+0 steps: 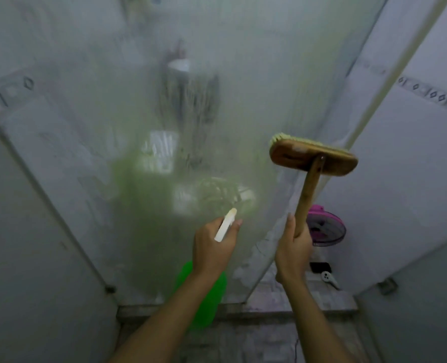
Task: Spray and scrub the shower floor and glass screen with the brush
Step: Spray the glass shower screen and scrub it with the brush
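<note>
glass screen [191,113]: fogged and wet, fills most of the view; streaks and droplets run down its middle. Blurred shapes behind it, not identifiable.
left hand [213,247]: in front of the lower middle of the glass screen, fingers curled round the neck of the spray bottle, index finger extended forward along the nozzle side.
spray bottle [204,297]: green translucent body hangs below the left hand, partly hidden by the wrist; white nozzle [226,224] sticks out above the knuckles, pointing up toward the glass screen. Whether the nozzle tip touches the glass: cannot tell.
right hand [294,251]: just right of the glass screen's lower right edge, wrapped tight round the bottom end of the brush handle, thumb lying up along the handle.
brush [314,158]: wooden head held up at the right edge of the glass screen, long side tilted down to the right, pale bristles [282,137] facing away toward the glass. Bristles look to be against the glass; contact not certain.
brush handle [307,195]: wooden, near upright, leaning slightly right at the top, joins the head at its middle.
pink fan [324,226]: right of the glass screen, behind the brush handle, partly hidden by it.
shower floor [256,341]: grey tile strip below the glass screen, under both forearms.
wall tiles [413,153]: pale, right of the glass screen, with a patterned border strip higher up.
</note>
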